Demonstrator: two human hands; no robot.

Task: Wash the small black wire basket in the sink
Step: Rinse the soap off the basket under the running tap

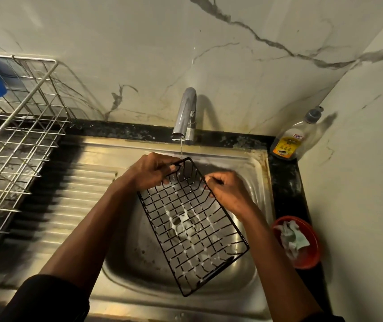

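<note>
the black wire basket (192,226), soap-flecked, hung tilted over the sink (255,173) below the tap (184,115); left hand (153,170) and right hand (227,189) gripped its far rim.

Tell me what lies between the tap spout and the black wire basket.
In the head view, only a thin stream of water runs from the tap spout down to the far end of the black wire basket.
</note>
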